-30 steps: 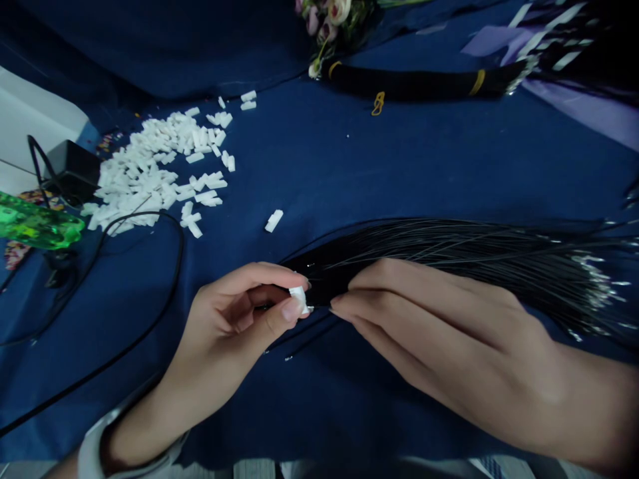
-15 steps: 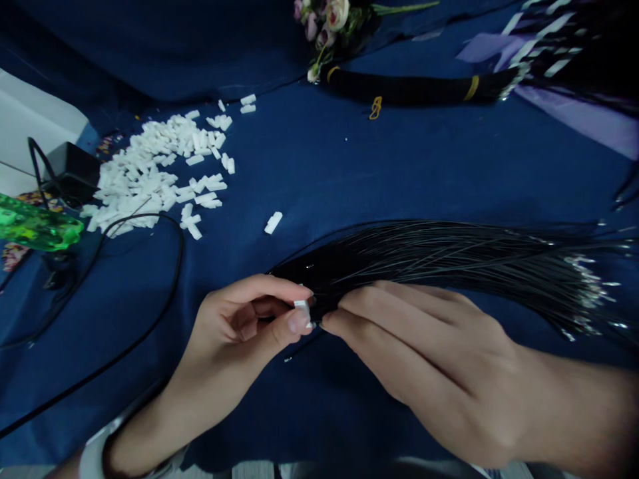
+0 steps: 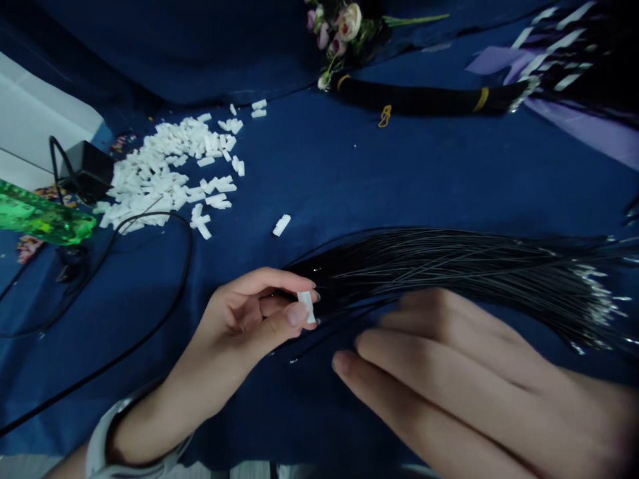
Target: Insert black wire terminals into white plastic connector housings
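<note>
A small white plastic connector housing point(image 3: 306, 307) is pinched between the thumb and fingers of my left hand point(image 3: 254, 319). Behind these fingers lies a loose bundle of thin black wires point(image 3: 424, 259), with shiny metal terminals at their right ends. My right hand point(image 3: 449, 372) is apart from the housing, below and in front of the bundle. Its thumb and fingers are drawn close together and slightly blurred; what they may hold is hidden. Another white housing point(image 3: 281, 225) lies alone on the blue cloth beyond my left hand.
At the left is a pile of white housings point(image 3: 160, 166), beside a black box point(image 3: 87, 169), a green translucent object point(image 3: 50, 216) and a looping black cable point(image 3: 187, 259). Toward the back lie a banded wire bundle point(image 3: 409, 96), a yellow rubber band point(image 3: 384, 116) and artificial flowers point(image 3: 348, 23).
My right hand has pulled away from the white housing, toward the right and nearer to me. My left hand still pinches the housing, which now shows more fully. The whole view has shifted slightly.
</note>
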`<action>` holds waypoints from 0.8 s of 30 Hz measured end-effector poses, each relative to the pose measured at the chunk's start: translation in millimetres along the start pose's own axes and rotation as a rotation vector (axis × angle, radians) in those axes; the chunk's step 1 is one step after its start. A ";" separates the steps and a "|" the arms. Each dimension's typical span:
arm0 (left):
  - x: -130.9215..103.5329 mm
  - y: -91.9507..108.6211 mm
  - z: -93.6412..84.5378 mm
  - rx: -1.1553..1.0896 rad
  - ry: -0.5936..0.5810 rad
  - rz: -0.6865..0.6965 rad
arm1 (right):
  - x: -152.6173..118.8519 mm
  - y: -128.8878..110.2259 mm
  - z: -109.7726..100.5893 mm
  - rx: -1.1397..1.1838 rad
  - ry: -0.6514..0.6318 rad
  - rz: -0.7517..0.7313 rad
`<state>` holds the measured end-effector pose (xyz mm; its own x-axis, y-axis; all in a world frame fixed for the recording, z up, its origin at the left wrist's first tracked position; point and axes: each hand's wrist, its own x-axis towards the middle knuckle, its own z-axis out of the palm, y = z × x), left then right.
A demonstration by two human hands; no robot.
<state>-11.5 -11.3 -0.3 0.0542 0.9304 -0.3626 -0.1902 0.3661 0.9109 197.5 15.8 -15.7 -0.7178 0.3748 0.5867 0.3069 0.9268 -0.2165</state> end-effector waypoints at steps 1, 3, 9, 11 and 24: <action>0.2 0.4 -0.2 0.001 0.000 -0.002 | 0.9 0.2 -0.7 0.013 0.003 -0.026; 0.8 0.9 -0.4 0.007 -0.005 -0.007 | 2.4 0.1 -0.2 0.021 -0.027 -0.040; 2.8 -0.2 -1.6 0.041 -0.022 0.000 | 0.5 0.6 11.5 -0.065 -0.082 -0.048; 3.2 -1.2 -2.2 0.060 -0.008 0.007 | -0.2 0.8 13.6 -0.071 -0.095 -0.040; 3.5 -1.8 -2.7 0.086 0.004 0.068 | 1.7 -2.3 13.7 -0.004 -0.153 0.049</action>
<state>-13.7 -8.7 -3.7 0.0399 0.9531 -0.3001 -0.1090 0.3027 0.9468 187.1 14.6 -24.9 -0.7888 0.4194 0.4493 0.3462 0.9072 -0.2390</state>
